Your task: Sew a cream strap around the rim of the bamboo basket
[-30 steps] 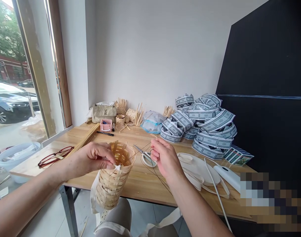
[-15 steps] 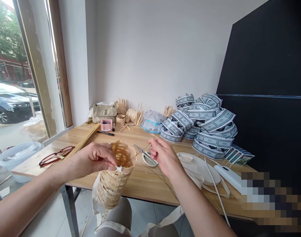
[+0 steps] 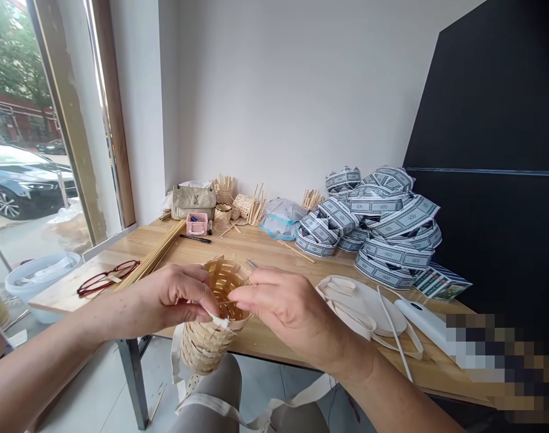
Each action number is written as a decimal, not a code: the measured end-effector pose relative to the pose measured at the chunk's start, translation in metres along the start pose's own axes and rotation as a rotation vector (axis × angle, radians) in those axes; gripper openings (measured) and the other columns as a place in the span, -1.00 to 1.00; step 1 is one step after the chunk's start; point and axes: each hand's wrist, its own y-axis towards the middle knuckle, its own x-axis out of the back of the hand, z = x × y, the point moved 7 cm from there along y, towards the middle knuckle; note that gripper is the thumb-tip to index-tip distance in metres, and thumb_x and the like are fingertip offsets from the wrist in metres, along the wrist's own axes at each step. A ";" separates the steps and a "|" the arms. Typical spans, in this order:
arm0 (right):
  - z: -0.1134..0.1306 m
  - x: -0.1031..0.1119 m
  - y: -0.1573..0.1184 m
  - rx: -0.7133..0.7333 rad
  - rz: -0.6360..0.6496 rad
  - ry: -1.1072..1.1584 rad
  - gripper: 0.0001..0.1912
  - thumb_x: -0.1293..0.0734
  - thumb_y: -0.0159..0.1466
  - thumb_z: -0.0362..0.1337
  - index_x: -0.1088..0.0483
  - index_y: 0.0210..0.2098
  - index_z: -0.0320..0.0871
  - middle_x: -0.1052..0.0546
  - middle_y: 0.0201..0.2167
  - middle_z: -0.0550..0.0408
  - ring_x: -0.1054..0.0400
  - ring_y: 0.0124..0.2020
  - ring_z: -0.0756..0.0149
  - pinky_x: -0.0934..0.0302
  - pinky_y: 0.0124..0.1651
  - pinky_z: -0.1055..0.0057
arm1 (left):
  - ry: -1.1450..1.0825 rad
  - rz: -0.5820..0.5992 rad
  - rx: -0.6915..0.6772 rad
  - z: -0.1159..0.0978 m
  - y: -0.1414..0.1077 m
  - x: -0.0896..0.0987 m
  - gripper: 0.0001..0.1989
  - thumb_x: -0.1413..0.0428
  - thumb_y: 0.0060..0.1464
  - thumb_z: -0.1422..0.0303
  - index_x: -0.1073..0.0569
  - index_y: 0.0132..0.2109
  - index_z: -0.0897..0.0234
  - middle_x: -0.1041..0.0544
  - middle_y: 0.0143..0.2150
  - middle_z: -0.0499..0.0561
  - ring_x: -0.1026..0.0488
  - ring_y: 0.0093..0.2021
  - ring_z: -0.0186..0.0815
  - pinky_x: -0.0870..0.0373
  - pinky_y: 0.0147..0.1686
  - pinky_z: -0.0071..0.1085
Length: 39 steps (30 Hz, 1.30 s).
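A slender woven bamboo basket (image 3: 202,352) tilts above my lap, its open mouth facing up toward me. My left hand (image 3: 184,296) is closed at the near rim, pinching it together with the frayed end of a white cloth tape (image 3: 220,323). Just right of that frayed end, my right hand (image 3: 283,307) is closed, thumb and index fingertip together on a thin thread beside the rim. Whether a needle is also between those fingertips is too small to tell. Behind the right hand, the scissors (image 3: 252,263) are mostly hidden, only a tip showing.
Red glasses (image 3: 107,278) and a bundle of bamboo strips (image 3: 159,249) lie left on the table. Rolled cream tape (image 3: 346,307) rests at right, near a white device (image 3: 425,328). Behind are patterned bands (image 3: 386,252), a pink box (image 3: 196,224) and a handbag (image 3: 193,202).
My right hand has come down and left, from holding the thread pulled out above the scissors to the basket rim. The left hand keeps its pinch; the view has shifted slightly.
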 end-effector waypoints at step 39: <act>0.007 -0.012 -0.001 0.187 0.292 0.102 -0.85 -0.30 0.24 -0.45 -0.50 -0.40 -0.19 -0.40 -0.58 0.19 -0.17 -0.49 0.45 -0.05 -0.38 0.53 | 0.056 0.256 -0.059 -0.020 -0.001 -0.010 -0.81 -0.01 0.14 0.61 -0.53 -0.24 0.44 -0.47 -0.31 0.09 -0.37 -0.23 -0.37 -0.28 -0.22 -0.55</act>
